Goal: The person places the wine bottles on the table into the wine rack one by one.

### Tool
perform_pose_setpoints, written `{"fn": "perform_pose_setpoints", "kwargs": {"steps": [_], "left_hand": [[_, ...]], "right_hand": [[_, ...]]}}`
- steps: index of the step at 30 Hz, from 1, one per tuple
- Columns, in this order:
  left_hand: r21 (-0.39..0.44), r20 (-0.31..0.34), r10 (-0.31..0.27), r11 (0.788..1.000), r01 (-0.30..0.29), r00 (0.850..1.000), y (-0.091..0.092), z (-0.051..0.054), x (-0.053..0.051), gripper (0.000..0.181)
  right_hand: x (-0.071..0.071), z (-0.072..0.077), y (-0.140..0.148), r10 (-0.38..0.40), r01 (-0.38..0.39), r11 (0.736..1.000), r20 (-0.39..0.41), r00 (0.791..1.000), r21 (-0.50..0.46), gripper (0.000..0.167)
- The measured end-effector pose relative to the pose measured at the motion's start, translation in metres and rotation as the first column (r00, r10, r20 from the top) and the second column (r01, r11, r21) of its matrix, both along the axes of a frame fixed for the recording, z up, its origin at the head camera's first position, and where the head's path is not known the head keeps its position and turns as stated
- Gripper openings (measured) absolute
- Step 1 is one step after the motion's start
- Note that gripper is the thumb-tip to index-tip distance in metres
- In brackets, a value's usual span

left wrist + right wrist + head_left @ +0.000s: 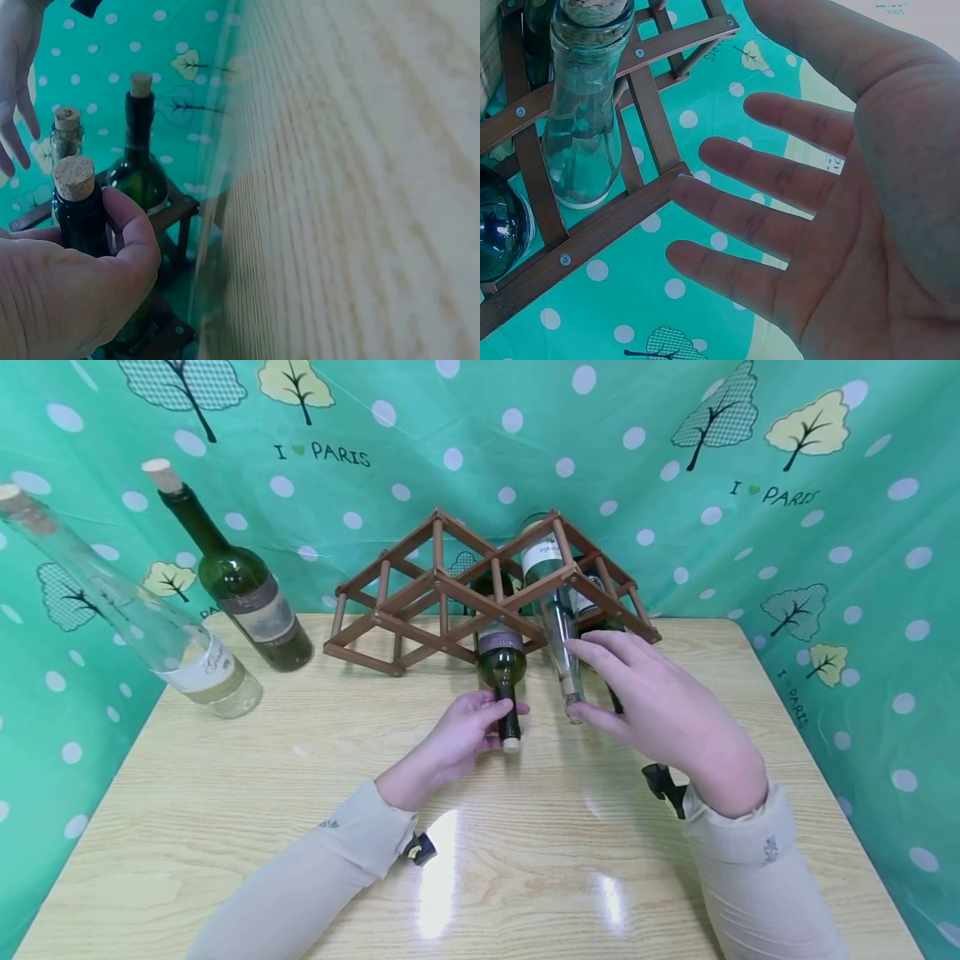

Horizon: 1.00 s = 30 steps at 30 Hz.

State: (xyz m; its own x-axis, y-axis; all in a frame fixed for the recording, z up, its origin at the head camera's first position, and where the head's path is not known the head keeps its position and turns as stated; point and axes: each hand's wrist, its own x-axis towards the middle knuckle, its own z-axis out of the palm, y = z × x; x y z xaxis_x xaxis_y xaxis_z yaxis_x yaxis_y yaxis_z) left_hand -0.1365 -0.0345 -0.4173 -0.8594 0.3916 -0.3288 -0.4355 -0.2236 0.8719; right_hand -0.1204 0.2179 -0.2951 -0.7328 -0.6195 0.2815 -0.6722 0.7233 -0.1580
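My left hand [468, 731] pinches the neck of a dark green bottle [502, 664] that lies in the wooden rack [468, 589], its corked end towards me. In the left wrist view the thumb and fingers curl round that neck, just below the cork [74, 178]. My right hand [660, 702] is spread beside a clear bottle [558, 627], also lying in the rack; the right wrist view shows its fingers straight and apart, holding nothing. Another dark green bottle [587, 602] lies in the rack to the right, partly hidden by the right hand.
On the left of the wooden table [300, 785] stand a clear corked bottle [210, 672] and a dark green corked bottle [262, 610]. A green cloth [480, 435] with white dots and trees hangs behind and at both sides.
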Motion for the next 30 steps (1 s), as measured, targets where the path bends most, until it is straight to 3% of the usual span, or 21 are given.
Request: {"fn": "perform_pose_setpoints", "kwargs": {"steps": [30], "left_hand": [[0.042,0.019,0.034,0.998,-0.035,0.999,0.001,0.001,-0.022,0.052]], "right_hand": [[0.000,-0.001,-0.001,0.041,-0.041,0.999,-0.030,0.999,-0.009,0.074]]}}
